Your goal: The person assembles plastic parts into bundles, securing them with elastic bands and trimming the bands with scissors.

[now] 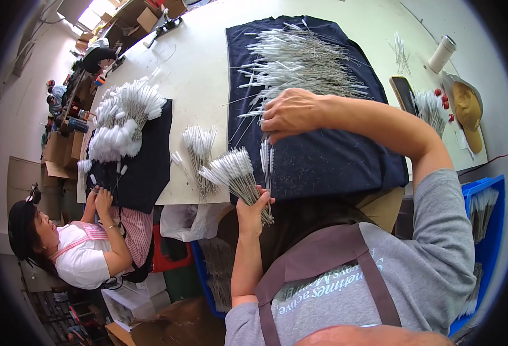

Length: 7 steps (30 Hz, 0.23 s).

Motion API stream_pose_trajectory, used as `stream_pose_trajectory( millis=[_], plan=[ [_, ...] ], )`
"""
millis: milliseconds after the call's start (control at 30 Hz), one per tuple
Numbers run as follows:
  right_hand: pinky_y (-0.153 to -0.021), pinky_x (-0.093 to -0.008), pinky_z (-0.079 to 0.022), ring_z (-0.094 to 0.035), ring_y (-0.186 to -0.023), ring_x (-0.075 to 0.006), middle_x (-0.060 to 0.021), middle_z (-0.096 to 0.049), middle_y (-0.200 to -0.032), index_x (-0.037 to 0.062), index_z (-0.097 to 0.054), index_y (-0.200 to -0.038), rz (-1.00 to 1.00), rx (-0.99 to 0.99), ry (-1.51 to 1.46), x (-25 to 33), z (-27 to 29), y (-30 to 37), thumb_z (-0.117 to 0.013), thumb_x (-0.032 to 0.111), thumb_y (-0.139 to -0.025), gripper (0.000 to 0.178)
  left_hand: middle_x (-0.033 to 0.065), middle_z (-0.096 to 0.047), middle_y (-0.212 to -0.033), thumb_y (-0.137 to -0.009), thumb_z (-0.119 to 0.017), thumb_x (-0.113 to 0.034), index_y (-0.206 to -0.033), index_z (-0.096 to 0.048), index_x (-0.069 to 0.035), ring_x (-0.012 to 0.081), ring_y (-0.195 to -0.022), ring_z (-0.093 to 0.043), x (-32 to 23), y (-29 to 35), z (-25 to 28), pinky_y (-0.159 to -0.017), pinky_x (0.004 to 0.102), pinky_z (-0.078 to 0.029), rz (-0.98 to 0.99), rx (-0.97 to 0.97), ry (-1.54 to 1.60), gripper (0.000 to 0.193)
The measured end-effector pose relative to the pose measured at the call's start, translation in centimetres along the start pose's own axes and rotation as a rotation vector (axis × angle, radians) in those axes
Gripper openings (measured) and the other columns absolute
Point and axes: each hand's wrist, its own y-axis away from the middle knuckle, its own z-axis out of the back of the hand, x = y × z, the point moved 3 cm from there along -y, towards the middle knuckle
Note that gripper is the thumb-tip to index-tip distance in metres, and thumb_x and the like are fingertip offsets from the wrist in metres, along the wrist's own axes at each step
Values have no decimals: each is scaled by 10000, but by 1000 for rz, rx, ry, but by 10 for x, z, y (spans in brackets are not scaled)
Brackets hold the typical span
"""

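My left hand (252,209) is closed around the wire stems of a bundle of small tube brushes (231,168), white bristle heads pointing up and away. Beside this bundle, a few separate tube brushes (267,157) stand between my two hands, their stems reaching down to my left fingertips. My right hand (288,115) is bent over their upper ends with its fingers curled in and pressed together; its palm side is hidden. Just beyond it, a broad pile of tube brushes (300,63) lies on a dark cloth (323,155).
Another brush bunch (199,153) rests on the table (202,75) to the left. Farther left, a person (92,248) works beside a large brush heap (124,118). On the right are a phone (402,94), a white bottle (442,53), a tan cap (467,109) and a blue crate (490,190).
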Motion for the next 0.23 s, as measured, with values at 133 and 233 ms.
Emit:
stream_pose_trajectory(
  millis=[133,233],
  plan=[
    [-599,-297,-491,-578,-798,-159,15,-590,-744,125,-600,-782,132,83,82,2,-3,-19,-569,408,-811,287,68,-602,-828,-775,-644,36,-976,-533,-10,179,-671,-631,-12,6,1,-588,246,-506,4,2,-53,234],
    [-623,-287,-500,-580,-812,-151,45,-593,-735,116,-609,-798,109,182,101,8,-2,-24,-559,385,-828,274,71,-607,-836,-780,-641,33,-981,-536,-11,181,-669,-634,-14,7,6,-587,243,-510,-5,29,-79,231]
  ],
)
